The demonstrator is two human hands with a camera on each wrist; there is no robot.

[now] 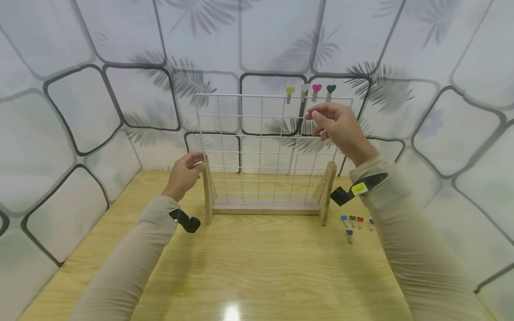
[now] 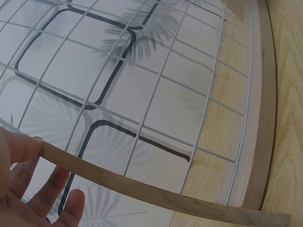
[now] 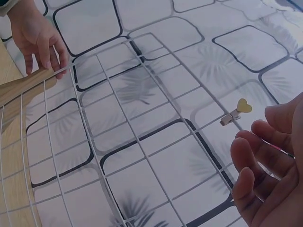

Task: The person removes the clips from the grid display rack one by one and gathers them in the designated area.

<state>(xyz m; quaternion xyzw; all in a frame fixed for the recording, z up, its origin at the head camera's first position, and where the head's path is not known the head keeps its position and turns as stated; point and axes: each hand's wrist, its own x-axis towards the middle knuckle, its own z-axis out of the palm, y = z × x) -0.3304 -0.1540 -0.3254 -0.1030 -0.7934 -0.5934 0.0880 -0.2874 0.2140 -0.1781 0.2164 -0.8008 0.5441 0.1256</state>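
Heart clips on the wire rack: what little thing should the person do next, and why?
Probably lower the right hand to the table and pick up one of the loose clips. That hand appears to hold nothing, four heart clips already sit along the top wire, and five more lie near the right end of the wire rack.

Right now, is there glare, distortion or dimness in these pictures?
Head view: a bright glare spot on the tabletop at the bottom edge; left wrist view: the wooden side post looks bowed, probably lens distortion; right wrist view: dimmer than the head view, with a bluish cast.
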